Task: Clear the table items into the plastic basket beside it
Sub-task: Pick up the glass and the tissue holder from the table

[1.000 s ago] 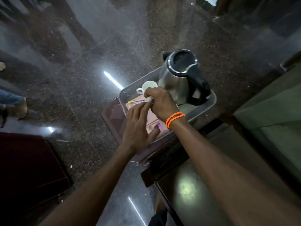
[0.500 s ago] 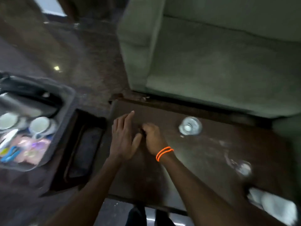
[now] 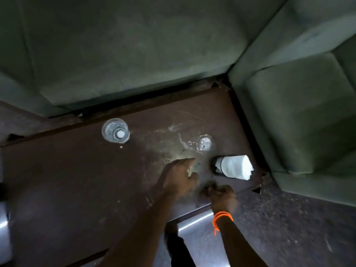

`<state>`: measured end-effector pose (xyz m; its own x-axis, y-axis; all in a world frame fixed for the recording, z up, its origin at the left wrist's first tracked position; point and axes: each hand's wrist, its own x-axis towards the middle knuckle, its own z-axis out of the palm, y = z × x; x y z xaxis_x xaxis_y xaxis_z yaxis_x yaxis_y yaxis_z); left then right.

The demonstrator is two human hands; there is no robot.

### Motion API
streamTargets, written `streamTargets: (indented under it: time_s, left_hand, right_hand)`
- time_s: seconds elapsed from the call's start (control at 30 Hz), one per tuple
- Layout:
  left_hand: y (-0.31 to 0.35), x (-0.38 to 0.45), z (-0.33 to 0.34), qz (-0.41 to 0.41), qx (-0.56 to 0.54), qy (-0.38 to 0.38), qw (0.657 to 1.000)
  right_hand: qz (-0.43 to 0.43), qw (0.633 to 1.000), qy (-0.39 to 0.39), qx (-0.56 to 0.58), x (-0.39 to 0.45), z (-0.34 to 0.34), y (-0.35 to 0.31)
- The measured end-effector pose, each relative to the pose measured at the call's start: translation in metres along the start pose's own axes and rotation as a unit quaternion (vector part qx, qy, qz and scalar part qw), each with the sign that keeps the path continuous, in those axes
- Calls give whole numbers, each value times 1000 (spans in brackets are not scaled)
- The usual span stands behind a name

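Both hands empty: left hand [image 3: 181, 178] loosely open, right hand [image 3: 221, 193] curled; napkin holder [image 3: 232, 166] lies just beyond the right, near the table's [image 3: 77, 180] right corner.

A green upholstered sofa [image 3: 134, 45] is filling the far side of the view, its front edge lying just beside the far edge of the furniture below it. A second green seat [image 3: 300, 120] is standing at right, meeting the first at a corner. Dark speckled stone floor [image 3: 289, 228] is showing at lower right, and a glossy patch of it [image 3: 194, 236] is reflecting pale light near the bottom centre.
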<state>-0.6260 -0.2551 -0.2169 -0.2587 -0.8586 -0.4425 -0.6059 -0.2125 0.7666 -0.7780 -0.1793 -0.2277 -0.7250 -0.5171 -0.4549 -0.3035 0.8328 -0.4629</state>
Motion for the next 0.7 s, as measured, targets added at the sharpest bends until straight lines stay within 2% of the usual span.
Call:
streamTargets:
  time_s: [0.1, 0.17, 0.23, 0.33, 0.43, 0.53, 0.7]
  left_hand:
    - [19, 19, 33, 39, 5, -4, 999]
    - [28, 32, 47, 62, 14, -17, 998]
    - [34, 42, 56, 70, 12, -32, 997]
    - [37, 51, 56, 56, -23, 4, 998]
    - [36, 62, 39, 23, -73, 41, 996]
    - [35, 72, 5, 6, -94, 77, 993]
    - [11, 85, -59, -34, -133, 137, 981]
  right_hand:
    - [36, 995, 4, 96, 30, -11, 11]
    - [37, 993, -6, 111, 45, -13, 9]
    - [27, 995, 4, 97, 59, -12, 4]
    - [-7, 1000, 17, 23, 72, -11, -14]
    - [-66, 998, 2, 15, 77, -4, -44]
    - [-135, 988, -49, 51, 76, 9, -84]
    - [-211, 972, -99, 40, 61, 53, -156]
